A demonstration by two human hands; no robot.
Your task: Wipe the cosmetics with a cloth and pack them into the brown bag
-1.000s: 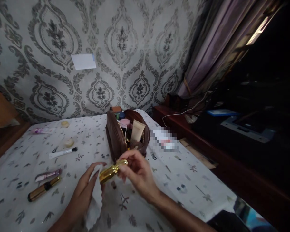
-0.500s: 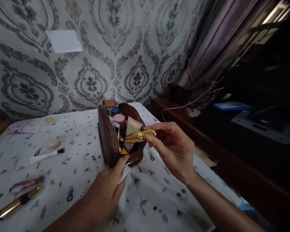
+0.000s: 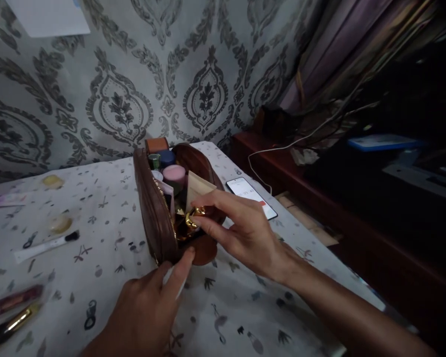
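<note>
A brown zip-up cosmetic bag (image 3: pixel 154 218) stands unzipped on the patterned cloth, with a pink-lidded jar (image 3: pixel 174 173), a blue-lidded container (image 3: pixel 167 157) and a cream tube (image 3: pixel 197 190) inside. My right hand (image 3: pixel 250 238) pinches a shiny gold item (image 3: pixel 194 218) between thumb and fingers, inside the front of the bag's mouth; its exact kind is unclear. My left hand (image 3: pixel 144 302) is closed at the bag's front edge, its index fingertip against the brown front flap (image 3: pixel 205 250). A sliver of white shows by that finger, mostly hidden.
Right of the bag lies a lit phone (image 3: pixel 250 196). On the left are a white-handled brush (image 3: pixel 46 246), two small yellowish round items, a purple-and-white tube (image 3: pixel 3 200) and a gold-and-black tube (image 3: pixel 11 327). A white cable (image 3: pixel 275 161) runs along the dark red furniture.
My right hand has lowered the gold item leftward into the bag's mouth. The bag's front flap now hangs outward beside my left fingertip. The view has shifted, and the phone shows more fully.
</note>
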